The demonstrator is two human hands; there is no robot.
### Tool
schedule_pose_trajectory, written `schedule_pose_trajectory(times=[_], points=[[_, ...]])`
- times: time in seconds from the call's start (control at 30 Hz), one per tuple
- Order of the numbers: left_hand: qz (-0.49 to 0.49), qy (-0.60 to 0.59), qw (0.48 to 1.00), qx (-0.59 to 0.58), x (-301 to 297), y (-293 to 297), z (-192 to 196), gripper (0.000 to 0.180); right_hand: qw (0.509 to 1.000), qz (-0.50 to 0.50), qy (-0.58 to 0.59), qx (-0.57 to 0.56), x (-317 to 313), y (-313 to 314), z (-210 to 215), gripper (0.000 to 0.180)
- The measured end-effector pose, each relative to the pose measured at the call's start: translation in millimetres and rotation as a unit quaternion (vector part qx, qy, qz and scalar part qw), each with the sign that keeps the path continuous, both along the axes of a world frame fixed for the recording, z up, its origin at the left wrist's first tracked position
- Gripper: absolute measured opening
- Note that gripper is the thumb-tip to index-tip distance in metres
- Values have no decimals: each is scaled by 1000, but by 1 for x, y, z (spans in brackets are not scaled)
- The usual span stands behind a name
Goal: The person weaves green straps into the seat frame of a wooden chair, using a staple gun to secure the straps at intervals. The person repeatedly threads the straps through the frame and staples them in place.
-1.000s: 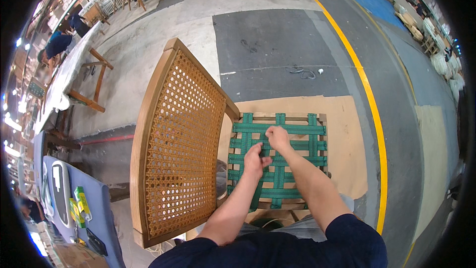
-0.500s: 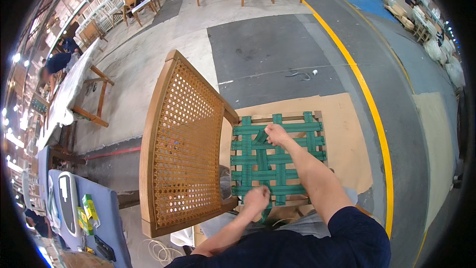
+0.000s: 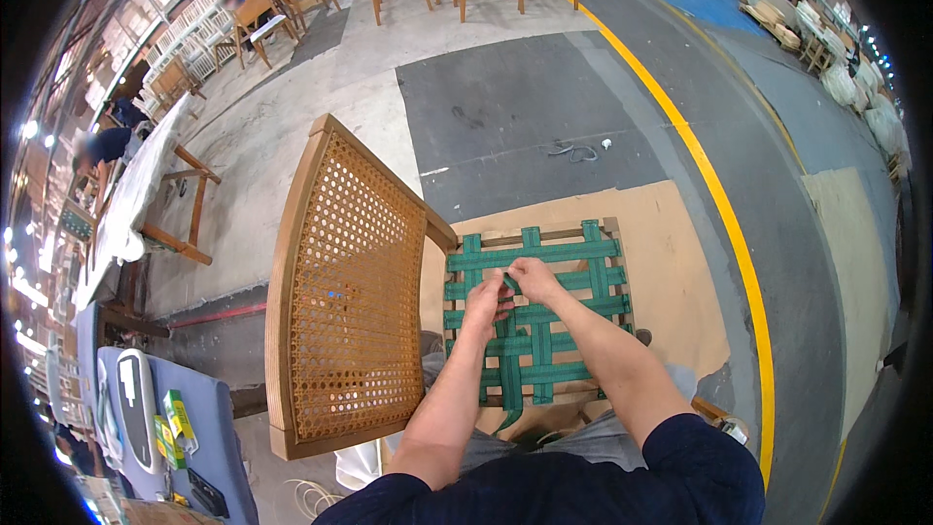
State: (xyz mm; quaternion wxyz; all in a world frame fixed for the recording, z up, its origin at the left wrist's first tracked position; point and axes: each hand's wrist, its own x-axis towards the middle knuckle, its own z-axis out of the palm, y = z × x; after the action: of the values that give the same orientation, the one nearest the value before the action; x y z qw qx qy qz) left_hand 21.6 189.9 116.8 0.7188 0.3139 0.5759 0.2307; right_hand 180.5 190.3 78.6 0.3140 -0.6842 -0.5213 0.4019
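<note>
Green strap (image 3: 511, 384): lying over chair seat (image 3: 611, 226), tail end loose.
Right hand (image 3: 535, 280): fingertips pinching strap.
Left hand (image 3: 483, 303): half-curled alongside; grip unclear.

The webbing (image 3: 541, 342) is green, woven in a check; the chair back (image 3: 355, 301) is honey-brown, patterned like honeycomb; the shirt (image 3: 554, 491) navy; the floor line (image 3: 764, 360) yellow.

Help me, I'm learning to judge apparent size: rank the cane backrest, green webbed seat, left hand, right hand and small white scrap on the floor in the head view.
1. Cane backrest
2. Green webbed seat
3. Left hand and right hand: too alike to rank
4. Small white scrap
</note>
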Motion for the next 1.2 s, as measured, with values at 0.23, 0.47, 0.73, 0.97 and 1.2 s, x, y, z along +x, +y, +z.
schedule_pose_trajectory(times=[0.23,0.47,0.73,0.97,1.2], points=[[39,-37,998,-20,-1,20,-5,24,984,-5,117,134,3,-23,15,15],[35,74,977,198,7,18,-4,20,989,-89,97,68,-1,-23,12,20],[0,75,980,185,3,29,5,19,967,-120,117,194,-16,-26,30,18],[-24,84,974,208,2,39,2,20,974,-51,-47,215,-12,-26,47,16],[-35,191,868,457,5,27,-6,21,960,-66,-40,269,-8,-16,38,11]])
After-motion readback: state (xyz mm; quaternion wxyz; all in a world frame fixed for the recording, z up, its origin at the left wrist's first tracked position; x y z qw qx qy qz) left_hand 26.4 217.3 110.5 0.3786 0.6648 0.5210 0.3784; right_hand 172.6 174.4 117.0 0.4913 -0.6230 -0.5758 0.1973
